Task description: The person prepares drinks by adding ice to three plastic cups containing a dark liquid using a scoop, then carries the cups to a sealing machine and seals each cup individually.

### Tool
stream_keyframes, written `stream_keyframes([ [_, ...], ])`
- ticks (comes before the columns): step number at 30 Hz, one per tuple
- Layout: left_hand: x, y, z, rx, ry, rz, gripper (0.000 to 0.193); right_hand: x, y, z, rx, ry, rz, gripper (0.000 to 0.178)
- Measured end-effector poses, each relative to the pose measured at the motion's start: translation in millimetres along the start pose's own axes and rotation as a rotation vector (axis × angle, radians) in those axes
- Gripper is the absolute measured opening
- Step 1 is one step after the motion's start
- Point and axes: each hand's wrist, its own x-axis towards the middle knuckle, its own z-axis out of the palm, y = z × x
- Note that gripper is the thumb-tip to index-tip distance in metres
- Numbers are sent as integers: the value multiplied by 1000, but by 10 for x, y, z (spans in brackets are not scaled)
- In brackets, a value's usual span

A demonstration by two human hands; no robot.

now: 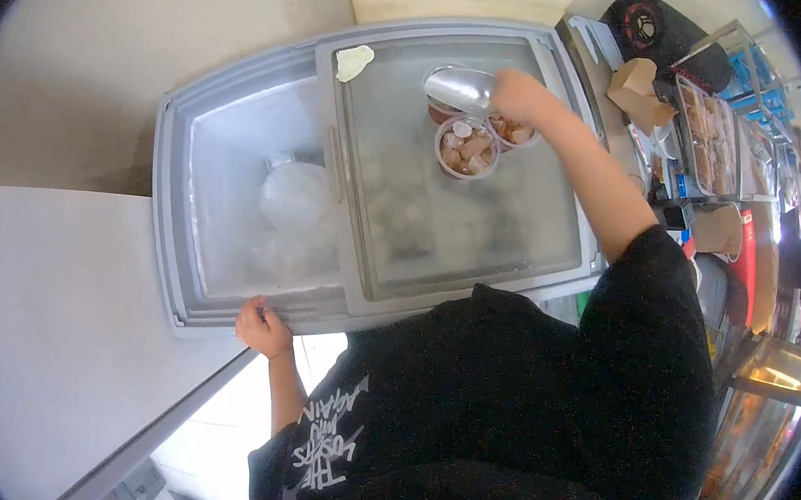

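My right hand (pixel 519 98) is closed round the end of a metal ice scoop (pixel 462 89), which is held over clear plastic cups on the freezer's closed glass lid (pixel 481 219). The front cup (pixel 467 148) contains a brown drink with ice cubes. Beside it, a second cup (pixel 516 132) sits partly under my hand, and a third cup (pixel 441 111) is mostly covered by the scoop. My left hand (pixel 263 328) has its fingers curled at the near rim of the grey chest freezer (pixel 317 311). Inside the open left half lies a whitish bag or lump of ice (pixel 295 196).
A pale torn scrap (pixel 352 62) lies on the lid's upper left corner. A white counter (pixel 38 312) adjoins the freezer on the left. Along the right are a brown paper bag (pixel 639 92), clear-lidded food trays (pixel 706 135) and a glass display case (pixel 754 438).
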Motion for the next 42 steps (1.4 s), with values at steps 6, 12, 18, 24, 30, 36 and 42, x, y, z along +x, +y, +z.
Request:
stream_keyframes([
  [6, 29, -126, -48, -26, 53, 38, 16, -687, -472, -729, 561, -182, 263, 43],
  [12, 18, -127, -73, -10, -11, -10, 17, -818, -356, -456, 391, -16, -24, 41],
  [18, 10, -214, -96, 49, 46, 10, 14, -1063, -1579, -505, 1259, -633, -144, 40],
  [24, 44, -235, -11, -14, -53, 14, 16, -575, -2600, 686, 969, -530, -22, 50],
  [30, 594, 495, 278, -178, -211, -167, 32, -1395, -1429, 44, 814, -707, -673, 36],
  [36, 1331, 1969, 891, -209, -254, 174, 45, -2172, 33, 105, 900, -208, 84, 28],
  [42, 1474, 2059, 1271, 242, -374, 58, 46, -2294, 603, 239, 1110, -99, 265, 24],
])
